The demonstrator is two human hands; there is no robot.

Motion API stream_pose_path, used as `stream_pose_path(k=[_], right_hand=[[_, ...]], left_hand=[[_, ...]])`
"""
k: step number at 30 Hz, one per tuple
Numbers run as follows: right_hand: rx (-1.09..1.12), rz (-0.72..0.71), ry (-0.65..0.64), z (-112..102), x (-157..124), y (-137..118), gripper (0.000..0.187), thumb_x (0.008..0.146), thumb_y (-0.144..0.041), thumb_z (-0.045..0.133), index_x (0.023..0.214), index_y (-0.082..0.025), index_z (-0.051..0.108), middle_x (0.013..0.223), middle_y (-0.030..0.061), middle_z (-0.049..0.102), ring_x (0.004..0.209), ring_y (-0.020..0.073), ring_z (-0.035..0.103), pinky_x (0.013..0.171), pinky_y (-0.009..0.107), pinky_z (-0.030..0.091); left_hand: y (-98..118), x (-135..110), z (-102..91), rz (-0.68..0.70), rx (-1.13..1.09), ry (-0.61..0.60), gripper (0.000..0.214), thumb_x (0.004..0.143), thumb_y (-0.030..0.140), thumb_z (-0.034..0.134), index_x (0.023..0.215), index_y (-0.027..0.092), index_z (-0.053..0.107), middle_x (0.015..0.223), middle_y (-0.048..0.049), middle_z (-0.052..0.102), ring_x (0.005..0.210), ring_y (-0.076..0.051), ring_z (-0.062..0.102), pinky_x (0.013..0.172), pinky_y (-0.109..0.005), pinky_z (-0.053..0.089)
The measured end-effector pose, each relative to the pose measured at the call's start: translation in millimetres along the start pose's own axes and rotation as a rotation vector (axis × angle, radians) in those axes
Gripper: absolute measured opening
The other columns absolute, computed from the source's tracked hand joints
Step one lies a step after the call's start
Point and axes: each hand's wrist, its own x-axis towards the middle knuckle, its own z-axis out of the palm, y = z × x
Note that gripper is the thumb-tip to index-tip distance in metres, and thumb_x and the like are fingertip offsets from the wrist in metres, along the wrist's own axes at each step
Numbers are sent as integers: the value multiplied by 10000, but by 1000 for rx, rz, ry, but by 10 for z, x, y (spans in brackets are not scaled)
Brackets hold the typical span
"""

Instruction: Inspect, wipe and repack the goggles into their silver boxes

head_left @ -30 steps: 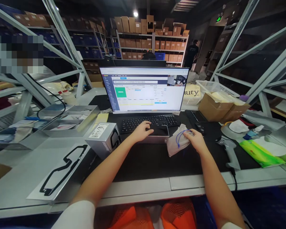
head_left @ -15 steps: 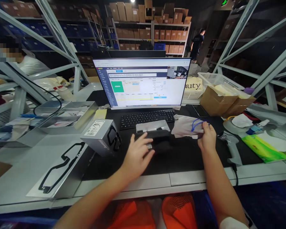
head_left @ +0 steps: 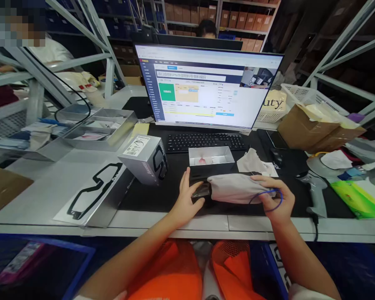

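My right hand (head_left: 276,198) grips one end of a light grey drawstring pouch (head_left: 233,188), its blue cord looped by my fingers. From the pouch's left end sticks out a dark, glossy object (head_left: 201,190); its kind I cannot make out, as most of it is hidden. My left hand (head_left: 187,198) closes on that end between thumb and fingers. Just behind is an open, narrow box (head_left: 211,157) with a pale inside and a small reddish bit in it. A grey box with a black track-like outline (head_left: 145,160) stands left of my left hand.
A monitor (head_left: 206,89) and keyboard (head_left: 203,142) stand behind. Left are a larger printed box (head_left: 95,191) and trays of papers (head_left: 101,129). A crumpled pale cloth (head_left: 251,161), barcode scanner (head_left: 314,193), green packet (head_left: 358,200) and cardboard box (head_left: 315,129) lie right. Another person is at far left.
The pouch has come left and nearer me, over the dark object's end. My left hand has closed on that object. The narrow box now shows plainly; the view has tilted down.
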Motion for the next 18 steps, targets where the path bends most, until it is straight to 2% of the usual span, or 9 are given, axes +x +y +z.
stream_pose_path(k=[3,6,8,9,12,14,16,18], right_hand=[[0,31,-173,128,-146,32,190,833,-310,773,954,-231,650,1097,96,753,1029,240,718,886,376,574],[59,204,-297,358,-216,137,258,866,-403,739,994,-235,591,1183,108,730,1082,238,705,908,383,572],[76,277,-387,449,-194,207,303,897,-478,686,1035,-238,563,1237,119,706,1124,243,687,928,402,564],[37,268,-441,458,-164,231,301,911,-493,662,1040,-237,571,1256,121,696,1141,246,677,942,410,555],[-294,91,-554,382,-36,244,269,935,-471,628,1009,-218,679,1214,128,690,1111,258,661,934,403,532],[-574,-21,-592,333,42,209,285,955,-449,599,1024,-212,742,1060,127,685,984,248,658,840,369,525],[-784,-41,-688,344,97,161,293,983,-412,558,1042,-214,765,884,97,651,837,220,635,735,328,493],[-904,9,-822,406,141,123,286,1007,-352,518,1040,-210,764,813,73,641,766,203,624,696,309,465]], left_hand=[[-11,11,8,-24,-96,-98,698,764,256,760,1412,221,503,1669,-63,-234,1558,-373,-63,1251,-554,176],[-49,28,17,-25,-174,-99,839,683,300,840,1432,249,466,1668,-51,-237,1558,-386,-27,1259,-549,152],[-88,41,27,-26,-215,-79,806,679,300,842,1401,249,488,1675,-59,-205,1557,-383,44,1257,-545,167],[-106,48,33,-25,-223,-73,772,685,296,837,1379,244,505,1679,-65,-185,1556,-382,65,1254,-545,176],[-132,59,44,-16,-200,-60,726,697,289,832,1352,226,525,1685,-97,-130,1555,-389,53,1247,-568,172],[-124,56,47,-3,-161,-61,713,725,301,818,1365,217,516,1686,-116,-102,1555,-390,38,1241,-586,175],[-105,49,46,23,-98,-54,627,800,321,759,1368,204,520,1685,-131,-65,1556,-383,33,1235,-599,181],[-86,41,38,69,-9,-32,490,900,326,645,1360,196,540,1685,-137,-19,1557,-372,29,1225,-610,201]])
